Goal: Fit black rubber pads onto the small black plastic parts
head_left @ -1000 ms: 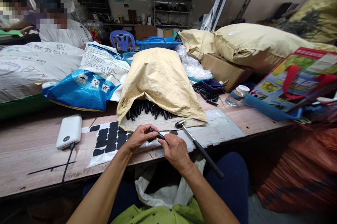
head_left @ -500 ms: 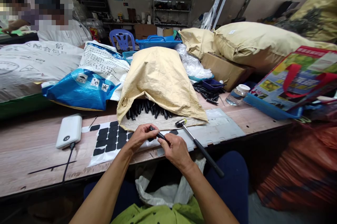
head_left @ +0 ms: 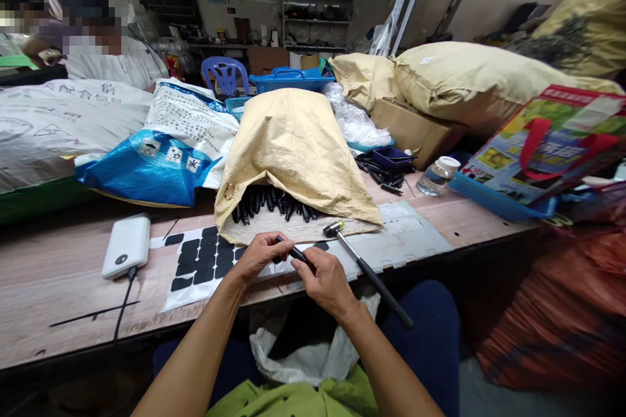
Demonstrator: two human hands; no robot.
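Between my two hands is a slim black pen-shaped piece [head_left: 295,252], held over the table's front edge. My left hand [head_left: 262,256] pinches its far left end, and my right hand [head_left: 327,280] has its fingers closed round the near right end. Just beyond them lies a tan woven sack [head_left: 293,136], its mouth toward me, with several similar black pieces [head_left: 274,201] showing inside. A mallet [head_left: 369,273] with a metal shaft and black handle rests right of my hands, its handle reaching past the edge. A sheet of black stickers [head_left: 208,257] lies under my left wrist.
A white power bank [head_left: 127,246] with a cable is at left, near a blue-white bag [head_left: 171,149]. At right are more black pieces [head_left: 376,169], a clear jar [head_left: 437,175] and a blue tray [head_left: 508,198]. A white sack [head_left: 283,365] hangs open below. Two people sit far left.
The view has shifted slightly. Both hands keep the black pen-shaped piece in nearly the same place, with no clear change of grip.
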